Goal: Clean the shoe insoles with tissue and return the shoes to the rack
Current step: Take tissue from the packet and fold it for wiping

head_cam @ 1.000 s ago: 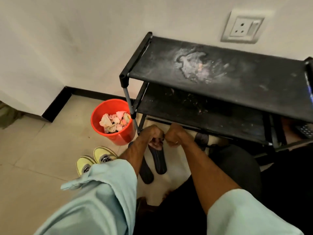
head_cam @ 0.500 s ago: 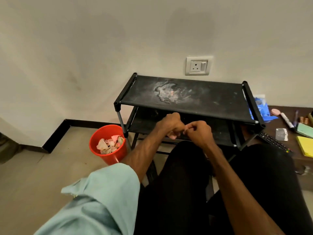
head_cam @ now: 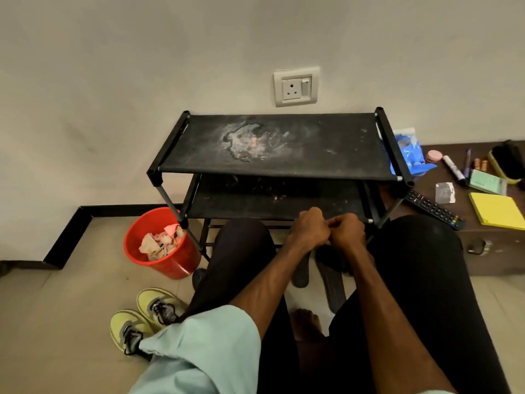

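Sneakers (head_cam: 154, 307) not yet returned to rack (head_cam: 284, 146).
Left hand (head_cam: 308, 230) and right hand (head_cam: 348, 231) are curled together; contents cannot be told.

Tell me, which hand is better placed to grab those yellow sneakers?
Probably the left hand: the yellow sneakers lie on the floor at the person's left, so the right hand would have to cross over.

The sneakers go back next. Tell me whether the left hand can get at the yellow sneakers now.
Probably yes. The yellow sneakers sit uncovered on the floor outside the left leg. The left hand, curled against the right hand, is on that leg's inner side and must swing out over it.
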Tool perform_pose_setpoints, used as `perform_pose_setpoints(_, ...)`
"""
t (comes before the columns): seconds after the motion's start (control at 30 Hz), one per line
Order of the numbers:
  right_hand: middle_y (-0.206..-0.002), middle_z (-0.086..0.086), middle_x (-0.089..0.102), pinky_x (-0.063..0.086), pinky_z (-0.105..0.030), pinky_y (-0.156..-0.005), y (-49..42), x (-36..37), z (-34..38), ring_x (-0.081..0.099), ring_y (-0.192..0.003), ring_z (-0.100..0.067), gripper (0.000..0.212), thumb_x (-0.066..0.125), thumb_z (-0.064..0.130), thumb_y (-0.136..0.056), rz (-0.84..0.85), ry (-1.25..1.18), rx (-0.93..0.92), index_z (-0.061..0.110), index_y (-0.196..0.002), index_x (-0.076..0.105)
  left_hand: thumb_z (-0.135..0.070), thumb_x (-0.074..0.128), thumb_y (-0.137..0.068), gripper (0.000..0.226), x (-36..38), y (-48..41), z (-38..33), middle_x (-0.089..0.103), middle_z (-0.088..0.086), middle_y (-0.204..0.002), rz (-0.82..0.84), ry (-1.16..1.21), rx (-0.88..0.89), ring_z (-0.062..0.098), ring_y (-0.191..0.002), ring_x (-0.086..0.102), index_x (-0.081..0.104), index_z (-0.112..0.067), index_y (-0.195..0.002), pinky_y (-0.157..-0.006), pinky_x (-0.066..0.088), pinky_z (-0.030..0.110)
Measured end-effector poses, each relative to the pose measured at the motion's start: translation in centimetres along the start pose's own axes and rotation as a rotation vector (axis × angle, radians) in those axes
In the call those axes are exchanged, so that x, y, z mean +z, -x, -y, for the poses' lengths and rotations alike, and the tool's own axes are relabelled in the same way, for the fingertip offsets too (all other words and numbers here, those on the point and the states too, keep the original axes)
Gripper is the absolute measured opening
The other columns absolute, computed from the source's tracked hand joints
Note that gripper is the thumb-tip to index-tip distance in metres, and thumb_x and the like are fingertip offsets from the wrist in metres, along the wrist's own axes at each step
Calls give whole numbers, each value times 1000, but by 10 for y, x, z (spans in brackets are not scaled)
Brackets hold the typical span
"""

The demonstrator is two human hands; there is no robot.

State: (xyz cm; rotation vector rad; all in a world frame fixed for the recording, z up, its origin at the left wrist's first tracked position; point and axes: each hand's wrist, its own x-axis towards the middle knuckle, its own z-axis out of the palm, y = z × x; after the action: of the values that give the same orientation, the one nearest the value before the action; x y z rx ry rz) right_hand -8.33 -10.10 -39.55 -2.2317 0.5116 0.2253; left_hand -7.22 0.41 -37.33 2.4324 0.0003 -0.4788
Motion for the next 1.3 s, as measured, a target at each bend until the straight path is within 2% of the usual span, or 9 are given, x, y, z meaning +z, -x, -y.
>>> perform_pose_setpoints(0.2, -100, -14, 72, 47, -32, -74, -8, 25, -11, 67, -91, -29, 13, 68, 13, -95, 6, 6, 70, 11, -101, 79, -21, 59, -98, 25, 19, -19, 28, 69, 9, -81, 32, 47, -19, 23, -75, 66, 74, -7, -83, -72, 57, 38)
perform_pose_setpoints(0.43, -96, -12, 73, 47, -29, -73, 3, 22, -8, 67, -88, -23, 13, 71, 18, -95, -68, -65, 92, 8, -99, 78, -24, 59, -98, 24, 21, -17, 24, 73, 10, -87, 33, 52, 20, 24, -79, 69, 76, -11, -88, -78, 61, 45)
perform_pose_setpoints(0.57, -98, -12, 72, 44, -28, -72, 11, 12, 0, 69, -95, -29, 14, 73, 26, -94, -79, -58, 98, 13, -98, 78, -17, 58, -96, 20, 17, -10, 20, 73, 10, -91, 6, 86, 28, 24, -84, 69, 76, -10, -90, -80, 60, 45)
perform_pose_setpoints(0.7, -98, -13, 73, 43, -25, -72, 16, 2, 8, 70, -99, -28, 15, 69, 22, -96, -84, -61, 83, 12, -102, 79, -9, 56, -95, 23, 9, -3, 16, 75, 6, -93, -4, 138, 53, 18, -86, 70, 78, -13, -91, -82, 60, 40)
perform_pose_setpoints(0.83, -98, -10, 73, 46, -26, -73, 26, -6, 18, 69, -95, -25, 11, 66, 16, -96, -61, -43, -5, 14, -96, 77, -15, 58, -99, 20, -4, 5, 15, 75, 5, -95, -28, 163, 106, 16, -88, 70, 77, -14, -95, -84, 60, 40)
perform_pose_setpoints(0.93, -92, -6, 72, 51, -28, -73, 33, -30, 31, 70, -90, -23, 10, 66, 15, -92, -20, 19, -146, 16, -94, 76, -24, 59, -98, 17, -23, 12, 8, 74, 2, -96, -82, 134, 222, 15, -90, 70, 75, -19, -99, -84, 59, 39)
perform_pose_setpoints(1.07, -94, -3, 76, 56, -34, -85, 45, -84, 46, 70, -93, -19, 16, 66, 22, -91, -83, 60, -251, 21, -101, 78, -22, 57, -100, 18, -52, 36, -29, 72, -3, -78, -111, 165, 413, 8, -72, 69, 74, -20, -93, -67, 59, 30)
perform_pose_setpoints(1.17, -93, 3, 77, 54, -28, -83, 56, -121, 51, 70, -90, -12, 16, 66, 21, -94, -132, 51, -319, 22, -103, 79, -20, 57, -100, 18, -65, 47, -61, 69, -4, -64, -109, 236, 489, 9, -59, 69, 73, -18, -94, -60, 60, 30)
perform_pose_setpoints(1.3, -91, 5, 77, 59, -35, -87, 63, -154, 49, 71, -86, -8, 16, 68, 16, -94, -202, -19, -348, 22, -104, 79, -20, 57, -101, 18, -71, 50, -95, 70, -1, -67, -85, 232, 589, 11, -59, 70, 73, -15, -96, -62, 62, 37)
